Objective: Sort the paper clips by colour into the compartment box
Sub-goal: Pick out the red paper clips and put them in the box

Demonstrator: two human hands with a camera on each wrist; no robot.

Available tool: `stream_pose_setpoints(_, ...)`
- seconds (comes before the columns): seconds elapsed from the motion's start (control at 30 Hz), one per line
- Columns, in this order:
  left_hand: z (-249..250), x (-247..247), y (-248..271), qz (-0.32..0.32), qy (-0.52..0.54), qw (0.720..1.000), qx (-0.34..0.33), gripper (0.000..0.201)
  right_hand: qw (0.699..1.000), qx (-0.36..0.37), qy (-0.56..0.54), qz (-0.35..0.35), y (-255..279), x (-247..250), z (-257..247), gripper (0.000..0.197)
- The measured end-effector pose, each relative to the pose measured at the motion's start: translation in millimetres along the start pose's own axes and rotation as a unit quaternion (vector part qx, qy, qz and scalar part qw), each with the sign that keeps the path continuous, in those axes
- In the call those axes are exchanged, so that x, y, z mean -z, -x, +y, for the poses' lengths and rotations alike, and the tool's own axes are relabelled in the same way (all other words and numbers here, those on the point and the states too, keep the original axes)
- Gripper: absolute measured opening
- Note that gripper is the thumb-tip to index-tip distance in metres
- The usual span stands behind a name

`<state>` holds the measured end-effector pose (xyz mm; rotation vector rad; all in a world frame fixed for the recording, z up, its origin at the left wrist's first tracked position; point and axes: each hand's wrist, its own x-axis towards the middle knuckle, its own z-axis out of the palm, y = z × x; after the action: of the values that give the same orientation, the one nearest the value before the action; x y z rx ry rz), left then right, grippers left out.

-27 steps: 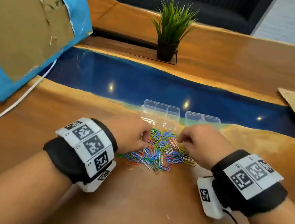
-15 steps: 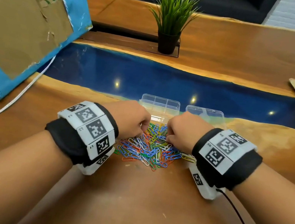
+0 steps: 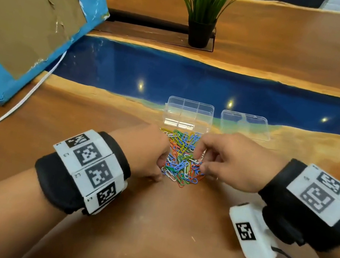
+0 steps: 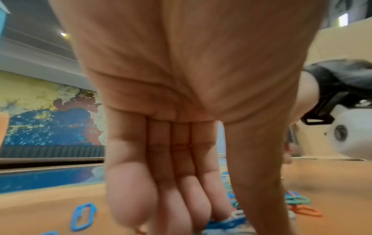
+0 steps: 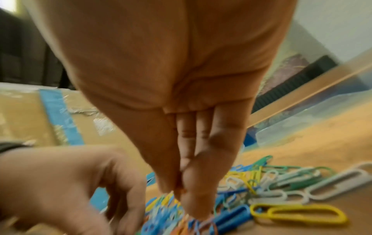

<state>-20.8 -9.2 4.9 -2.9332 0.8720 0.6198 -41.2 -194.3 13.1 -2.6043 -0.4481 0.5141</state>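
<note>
The big wooden table [image 3: 29, 128] has a shiny blue strip [image 3: 195, 81] running across it, and everything here is told from the pile of paper clips [image 3: 182, 158] on the wood near the person. Far behind the pile and to its left leans a big sheet of cardboard [image 3: 21, 14] with blue edges, and a white cable [image 3: 23, 99] runs out from under it. Far behind the pile stands a green plant [image 3: 204, 6] in a black pot. Just behind the pile, almost touching it, sits the clear box [image 3: 189, 116] with little rooms inside, and its clear lid [image 3: 245, 125] lies beside the box, behind the pile and to its right. The left hand [image 3: 145, 149] is on the left side of the pile, with its fingers [image 4: 161, 182] close together and its thumb reaching down to the clips; the fingertips are blurry, so I cannot tell if it pinches one. The right hand [image 3: 231, 159] is on the right side of the pile, with its thumb and fingers [image 5: 193, 187] pressed together down in the clips; the picture is too blurry to tell if a clip is between them. The clips are blue, green, yellow, white, red and orange, all mixed up.
</note>
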Motion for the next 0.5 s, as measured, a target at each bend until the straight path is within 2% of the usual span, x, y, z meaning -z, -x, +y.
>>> stream_pose_setpoints(0.1,-1,-1,0,0.005,0.008,1.0,-0.016,0.009,1.0,0.013,0.015,-0.01,4,-9,3,0.026)
stream_pose_setpoints(0.17,-3,-1,0,0.014,0.017,0.999,-0.032,0.009,1.0,0.008,0.007,-0.011,6,-13,6,0.028)
stream_pose_setpoints(0.3,-7,-1,3,0.009,0.096,0.994,-0.045,0.004,0.997,0.034,0.075,0.0,6,-25,8,0.013)
stream_pose_setpoints(0.5,-26,-3,6,0.032,0.204,0.978,-0.002,0.011,0.993,0.008,0.119,-0.013,2,-26,7,0.005)
